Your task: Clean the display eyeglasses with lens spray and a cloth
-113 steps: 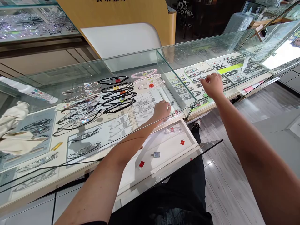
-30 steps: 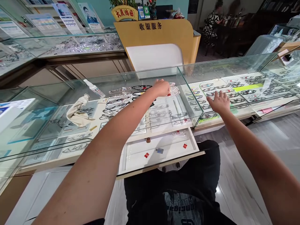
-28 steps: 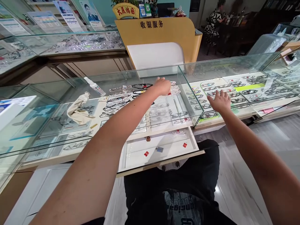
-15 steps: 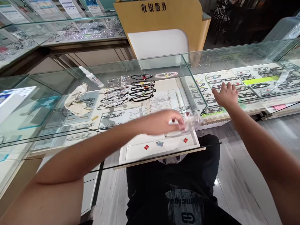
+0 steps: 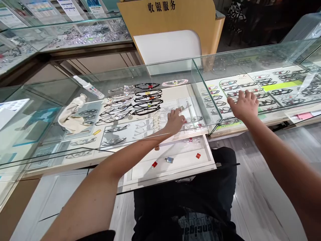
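My left hand [image 5: 175,121] is inside the glass display case [image 5: 222,117], its fingers closed on what look like clear-framed glasses [image 5: 186,107] with a red tag by the thumb; the hand partly hides them. Beside it lie thin-framed glasses [image 5: 195,119] on a white panel. A column of dark glasses [image 5: 147,103] stands to the hand's left. My right hand [image 5: 244,104] is spread open over the right part of the case, apparently on its glass top, above rows of glasses [image 5: 265,82]. Below my left arm, the pulled-out drawer [image 5: 173,174] holds small red tags [image 5: 198,155] and a grey-blue tag [image 5: 169,160].
A beige cloth [image 5: 72,115] and a white spray bottle [image 5: 89,87] lie at the left. The glass divider [image 5: 207,90] stands between my hands. Behind the case is a wooden counter [image 5: 170,20]. The drawer front reaches over my lap.
My left hand has moved from above the drawer forward and left into the case, with the clear glasses. My right hand stays nearly in place. The view has shifted slightly.
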Action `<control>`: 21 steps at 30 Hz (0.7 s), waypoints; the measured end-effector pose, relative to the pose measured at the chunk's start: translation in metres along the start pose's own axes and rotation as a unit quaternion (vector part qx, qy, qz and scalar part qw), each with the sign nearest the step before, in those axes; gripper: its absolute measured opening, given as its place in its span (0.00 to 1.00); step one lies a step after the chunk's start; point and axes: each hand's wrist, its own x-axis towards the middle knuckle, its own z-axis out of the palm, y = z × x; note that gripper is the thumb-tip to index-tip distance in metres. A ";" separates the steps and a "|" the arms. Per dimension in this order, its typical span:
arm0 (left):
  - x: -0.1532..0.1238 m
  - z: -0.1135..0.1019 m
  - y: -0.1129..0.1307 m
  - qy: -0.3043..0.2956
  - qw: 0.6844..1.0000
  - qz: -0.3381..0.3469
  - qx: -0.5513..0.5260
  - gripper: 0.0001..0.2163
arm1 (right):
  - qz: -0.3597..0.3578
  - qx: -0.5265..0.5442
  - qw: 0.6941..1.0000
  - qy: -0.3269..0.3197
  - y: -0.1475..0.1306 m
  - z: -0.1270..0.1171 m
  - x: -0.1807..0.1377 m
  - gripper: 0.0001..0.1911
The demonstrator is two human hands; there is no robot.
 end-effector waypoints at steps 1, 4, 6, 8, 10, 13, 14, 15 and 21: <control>0.014 0.005 -0.005 0.012 1.000 0.000 0.010 0.16 | -0.001 0.004 1.000 0.003 0.000 0.001 0.000 0.50; 0.052 0.017 -0.014 0.023 0.999 -0.001 0.022 0.16 | -0.003 0.021 1.000 0.017 0.000 0.002 -0.001 0.48; 0.072 0.023 -0.016 0.025 0.999 0.003 0.024 0.16 | -0.001 0.025 1.000 0.020 0.000 0.001 -0.002 0.48; 0.088 0.027 -0.017 0.025 0.999 0.011 0.025 0.15 | 0.006 0.019 1.000 0.014 -0.002 -0.001 -0.003 0.48; 0.101 0.031 -0.016 0.024 0.999 0.021 0.023 0.16 | 0.011 0.011 1.000 0.008 -0.004 -0.003 -0.004 0.48; 0.113 0.037 -0.013 0.024 0.999 0.035 0.022 0.16 | 0.019 0.007 1.000 0.005 -0.006 -0.005 -0.005 0.48; 0.115 0.039 -0.012 0.024 0.999 0.041 0.022 0.16 | 0.021 0.006 1.000 0.005 -0.006 -0.005 -0.005 0.48; 0.118 0.041 -0.010 0.023 0.998 0.047 0.023 0.16 | 0.022 0.006 1.000 0.006 -0.005 -0.004 -0.005 0.48; 0.131 0.049 -0.003 0.012 0.998 0.061 0.030 0.15 | 0.019 0.015 0.999 0.022 -0.005 -0.002 -0.005 0.47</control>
